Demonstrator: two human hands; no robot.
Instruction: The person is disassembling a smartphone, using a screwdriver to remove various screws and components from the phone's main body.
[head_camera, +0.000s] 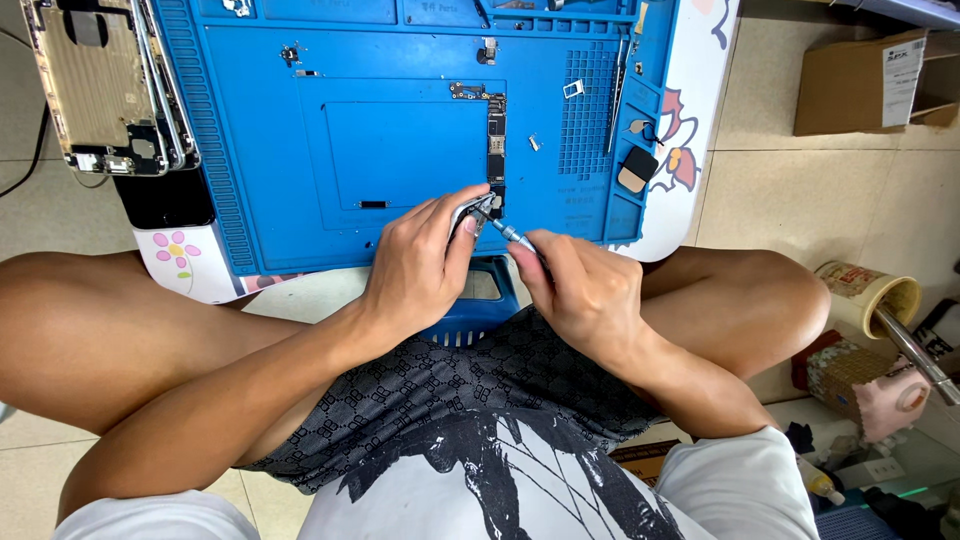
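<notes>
Your left hand (420, 265) pinches a small metal part (474, 212); your right hand (580, 290) grips the screwdriver (508, 234). A slip could gouge the logic board (495, 140) at twelve o'clock.

A small white table (690, 150) with flower prints is covered by a blue repair mat (270, 200). A long circuit board (496, 140) is laid at the mat's centre, tweezers (617, 90) at 2 o'clock, small screws and brackets at 12. An opened phone housing (100, 85) is seen at 10 o'clock.
</notes>
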